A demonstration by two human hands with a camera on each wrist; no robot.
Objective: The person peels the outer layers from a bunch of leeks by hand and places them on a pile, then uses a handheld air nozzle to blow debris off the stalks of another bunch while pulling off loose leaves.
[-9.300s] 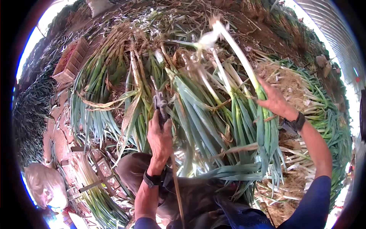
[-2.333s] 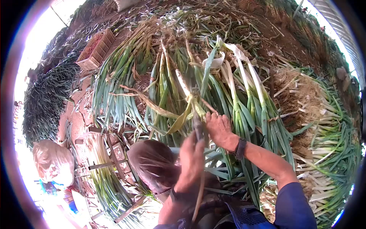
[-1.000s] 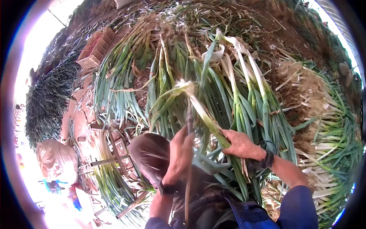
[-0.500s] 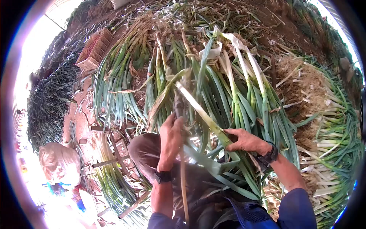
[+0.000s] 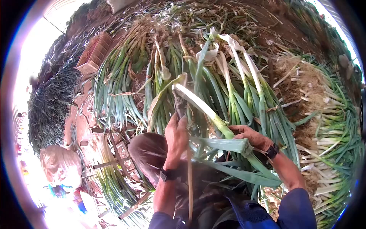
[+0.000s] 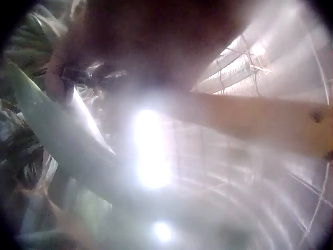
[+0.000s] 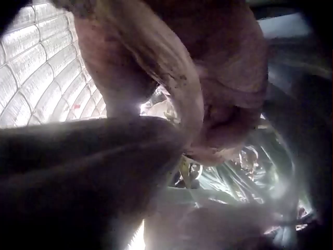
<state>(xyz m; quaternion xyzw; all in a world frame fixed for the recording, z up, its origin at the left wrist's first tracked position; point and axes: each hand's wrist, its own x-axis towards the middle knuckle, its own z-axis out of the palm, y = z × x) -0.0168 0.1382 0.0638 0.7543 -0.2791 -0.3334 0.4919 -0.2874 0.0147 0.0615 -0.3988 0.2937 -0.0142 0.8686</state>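
Note:
In the head view my right hand grips a leek round its green upper part. The white shank slants up and left, and the long green leaves hang down over my lap. My left hand is wrapped round a dark blow gun with a tan hose trailing downward. Its nozzle end is beside the white shank, where a loose yellowish leaf curls away. The left wrist view shows the hose and a broad leaf; the right wrist view shows my curled hand close up.
Piled leeks lie in front of me, roots outward. More leeks are stacked at the right. A crate stands at the back left, and a metal rack bears a bundle of leeks. A pale sack sits at far left.
Since a second ago the root end and outer leaf have come away, baring the white shank. My right hand has moved right with the leek. Much earlier, it held leeks at the right of the pile.

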